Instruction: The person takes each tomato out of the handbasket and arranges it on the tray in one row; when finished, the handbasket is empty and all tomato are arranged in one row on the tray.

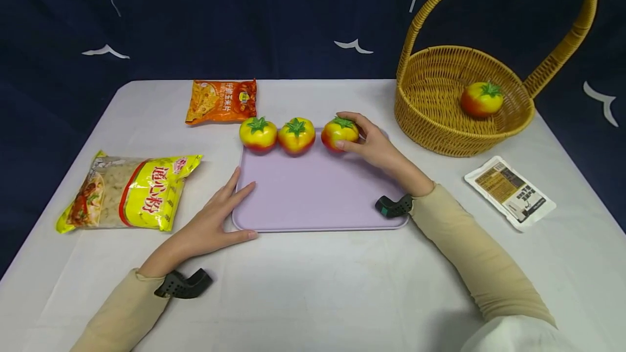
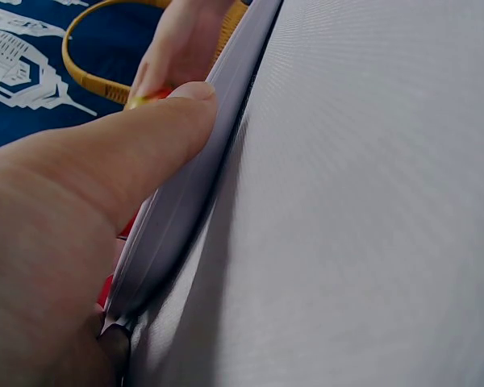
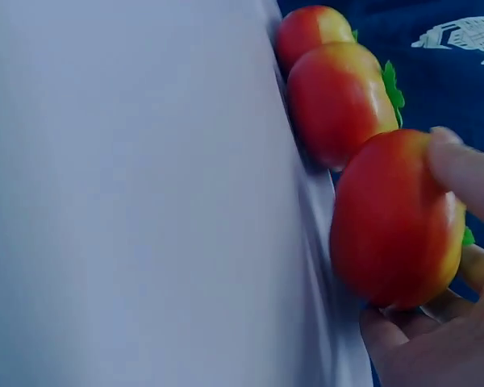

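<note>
Tomato is in right fingers; only head view shows pouch.

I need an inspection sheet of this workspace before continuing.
Surface: white table.
Job's things: three glossy round red-yellow tomatoes along the far edge of a flat lilac rectangular tray; fourth tomato in a round tan wicker basket.
Clutter: orange snack bag, yellow plastic pasta bag, flat white pouch.
Hands: right hand grips the rightmost tray tomato; left hand touches the tray's left edge.
Cables: nothing seen.
Surroundings: dark blue backdrop with white designs.
</note>
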### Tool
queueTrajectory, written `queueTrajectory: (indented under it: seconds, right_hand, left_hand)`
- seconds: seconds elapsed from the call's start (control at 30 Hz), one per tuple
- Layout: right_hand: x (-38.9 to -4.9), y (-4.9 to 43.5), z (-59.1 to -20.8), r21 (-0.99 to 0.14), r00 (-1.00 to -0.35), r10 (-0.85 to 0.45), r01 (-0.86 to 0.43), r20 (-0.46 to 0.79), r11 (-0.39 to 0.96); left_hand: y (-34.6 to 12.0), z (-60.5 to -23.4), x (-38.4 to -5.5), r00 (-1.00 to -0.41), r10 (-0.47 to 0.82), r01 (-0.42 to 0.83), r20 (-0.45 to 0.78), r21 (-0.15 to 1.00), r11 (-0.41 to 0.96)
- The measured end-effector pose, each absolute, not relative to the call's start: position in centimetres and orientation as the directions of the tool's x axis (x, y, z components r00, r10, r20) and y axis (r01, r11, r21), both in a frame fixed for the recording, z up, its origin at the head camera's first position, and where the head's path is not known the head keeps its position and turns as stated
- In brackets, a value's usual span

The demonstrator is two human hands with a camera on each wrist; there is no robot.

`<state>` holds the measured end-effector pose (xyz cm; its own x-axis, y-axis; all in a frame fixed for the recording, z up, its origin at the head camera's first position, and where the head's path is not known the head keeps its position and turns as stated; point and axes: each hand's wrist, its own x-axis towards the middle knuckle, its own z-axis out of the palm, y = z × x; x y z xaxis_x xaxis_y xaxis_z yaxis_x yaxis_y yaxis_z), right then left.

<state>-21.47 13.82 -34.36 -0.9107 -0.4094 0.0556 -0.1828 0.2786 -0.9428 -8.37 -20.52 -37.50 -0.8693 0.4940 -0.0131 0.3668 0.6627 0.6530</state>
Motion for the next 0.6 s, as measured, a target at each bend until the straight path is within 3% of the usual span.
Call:
queueTrajectory:
  seconds: [0.33,0.6]
  right_hand:
    - [-21.5,13.9,-35.3,-0.847,-0.840,-0.525,-0.375,0.138,0.376]
    - [-21.5,13.4,-35.7,-0.785,-0.837,-0.512,-0.445,0.193,0.431]
  left_hand:
    - [-20.4,-37.6,-8.4,-0.870,0.492,0.367,-0.011,0.652,0.664]
    - [-20.5,-37.6,-8.4,-0.871,0.491,0.367,-0.012,0.650,0.666]
